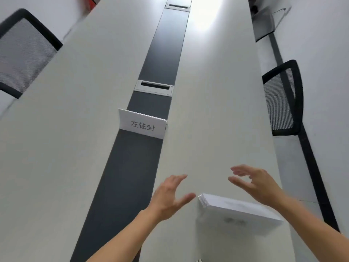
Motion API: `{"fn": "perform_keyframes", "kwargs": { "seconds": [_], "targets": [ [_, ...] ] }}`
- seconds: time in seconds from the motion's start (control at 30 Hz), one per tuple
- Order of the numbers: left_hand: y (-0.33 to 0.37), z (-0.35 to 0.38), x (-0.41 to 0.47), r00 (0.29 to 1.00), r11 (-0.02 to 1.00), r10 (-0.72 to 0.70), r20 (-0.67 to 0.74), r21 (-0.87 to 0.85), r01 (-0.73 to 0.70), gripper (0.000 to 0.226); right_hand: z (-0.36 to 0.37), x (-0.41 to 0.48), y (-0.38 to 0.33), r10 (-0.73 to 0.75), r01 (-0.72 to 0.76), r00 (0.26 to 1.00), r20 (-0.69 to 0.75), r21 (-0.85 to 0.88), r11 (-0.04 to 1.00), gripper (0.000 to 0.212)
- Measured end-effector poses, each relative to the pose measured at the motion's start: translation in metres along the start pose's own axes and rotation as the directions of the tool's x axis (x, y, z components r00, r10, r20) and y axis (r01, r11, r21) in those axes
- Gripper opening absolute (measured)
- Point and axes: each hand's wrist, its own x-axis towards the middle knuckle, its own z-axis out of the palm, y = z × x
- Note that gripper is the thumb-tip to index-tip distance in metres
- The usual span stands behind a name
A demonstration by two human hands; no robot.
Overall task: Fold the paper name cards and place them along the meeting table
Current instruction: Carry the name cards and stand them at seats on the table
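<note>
A folded white name card (143, 124) with dark printed characters stands upright on the dark centre strip (132, 167) of the long pale meeting table (66, 129). Nearer to me, a second folded name card (238, 212) stands like a tent on the table's right half, with blurred print on its near face. My left hand (168, 197) hovers just left of this card, fingers spread, holding nothing. My right hand (258, 182) floats above the card's far side, fingers apart and slightly curled, also holding nothing. Neither hand touches the card.
Two cable hatches (154, 87) (177, 6) sit in the centre strip farther along. A black mesh chair (22, 53) stands at the table's left side, another (283, 99) at the right. A laptop-like object (268, 21) lies at the far right.
</note>
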Motion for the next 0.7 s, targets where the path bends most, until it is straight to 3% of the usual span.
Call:
{"fn": "perform_keyframes", "kwargs": {
  "seconds": [0.13,0.2,0.3,0.47,0.57,0.67,0.7],
  "targets": [
    [0.036,0.039,-0.01,0.975,0.978,0.08,0.206,0.174,-0.117,0.086,-0.013,-0.051,0.042,0.045,-0.05,0.985,0.165,0.026,0.998,0.077],
    [0.041,0.055,-0.009,0.981,0.978,0.058,0.183,0.186,-0.092,0.072,-0.011,-0.068,0.062,0.087,-0.091,0.965,0.247,0.005,0.996,0.079],
    [0.044,0.065,-0.01,0.996,0.997,-0.004,0.092,0.076,-0.003,0.052,0.0,-0.082,0.092,0.158,-0.16,0.959,0.235,-0.014,0.987,0.07],
    [0.063,0.061,-0.014,0.999,0.999,-0.028,0.041,0.038,0.027,0.044,0.004,-0.089,0.116,0.095,-0.132,0.984,0.148,0.265,0.955,0.066],
    [0.084,0.05,-0.022,0.999,0.993,-0.041,0.029,-0.109,0.044,0.031,-0.019,-0.094,0.107,-0.005,-0.022,0.998,0.07,0.384,0.923,0.043],
    [0.106,0.04,-0.032,0.999,0.928,-0.052,-0.016,-0.369,0.043,0.025,-0.051,-0.097,0.083,-0.092,0.078,0.996,-0.006,0.59,0.804,0.012],
    [0.114,0.036,-0.036,0.997,0.884,-0.074,-0.032,-0.465,0.051,0.028,-0.058,-0.097,0.076,-0.106,0.099,0.994,-0.029,0.653,0.751,0.011]
  ]
}}
